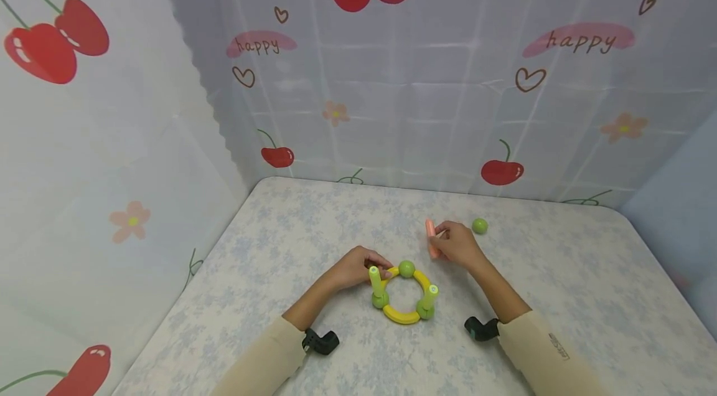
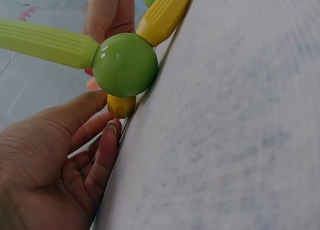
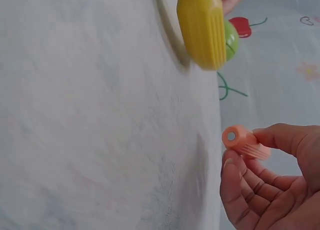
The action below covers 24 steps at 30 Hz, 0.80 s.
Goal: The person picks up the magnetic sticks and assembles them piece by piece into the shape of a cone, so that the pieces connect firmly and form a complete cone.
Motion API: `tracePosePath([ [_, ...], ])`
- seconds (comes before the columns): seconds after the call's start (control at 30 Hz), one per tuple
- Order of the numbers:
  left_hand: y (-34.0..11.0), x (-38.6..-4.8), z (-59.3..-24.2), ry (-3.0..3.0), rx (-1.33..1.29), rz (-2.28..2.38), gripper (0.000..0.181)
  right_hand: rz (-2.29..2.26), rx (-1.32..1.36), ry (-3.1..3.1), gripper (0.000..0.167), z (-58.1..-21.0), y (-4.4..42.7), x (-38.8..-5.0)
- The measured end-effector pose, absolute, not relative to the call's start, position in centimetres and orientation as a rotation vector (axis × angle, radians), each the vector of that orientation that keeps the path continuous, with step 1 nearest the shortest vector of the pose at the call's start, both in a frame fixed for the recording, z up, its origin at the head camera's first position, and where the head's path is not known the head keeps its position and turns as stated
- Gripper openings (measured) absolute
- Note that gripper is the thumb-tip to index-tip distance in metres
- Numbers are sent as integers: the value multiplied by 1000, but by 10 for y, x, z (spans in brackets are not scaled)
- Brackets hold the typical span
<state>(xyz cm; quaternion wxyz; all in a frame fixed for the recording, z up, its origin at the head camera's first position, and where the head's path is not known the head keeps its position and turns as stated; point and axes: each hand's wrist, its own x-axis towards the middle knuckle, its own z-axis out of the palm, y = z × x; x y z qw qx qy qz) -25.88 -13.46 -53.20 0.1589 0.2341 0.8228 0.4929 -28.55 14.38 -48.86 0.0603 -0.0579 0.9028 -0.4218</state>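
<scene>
A ring of yellow curved rods (image 1: 401, 314) and green balls (image 1: 406, 268) lies on the table, with two light green rods (image 1: 376, 282) standing up from the nearer balls. My left hand (image 1: 357, 268) pinches the yellow curved rod at the ring's far left between thumb and fingers; the left wrist view shows that rod's end (image 2: 121, 106) under a green ball (image 2: 125, 65). Between thumb and fingertips, my right hand (image 1: 458, 245) holds a peach-coloured straight rod (image 1: 432, 239) just beyond the ring on the right. In the right wrist view a round silvery disc shows at this rod's end (image 3: 231, 136).
A loose green ball (image 1: 480, 226) sits beyond my right hand. The table (image 1: 313, 215) has a pale floral cover and meets a cherry-print curtain (image 1: 392, 84) at the back. Black cameras (image 1: 321, 342) are strapped to both wrists.
</scene>
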Motion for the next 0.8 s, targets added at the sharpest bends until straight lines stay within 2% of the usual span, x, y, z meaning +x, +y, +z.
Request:
tracePosePath([
  [0.33, -135, -261, -535, 2350, 719, 1425, 22, -1430, -184, 2693, 30, -483, 141, -266],
  [0.8, -134, -257, -531, 2367, 676, 1405, 21, -1596, -427, 2592, 32, -473, 135, -252],
])
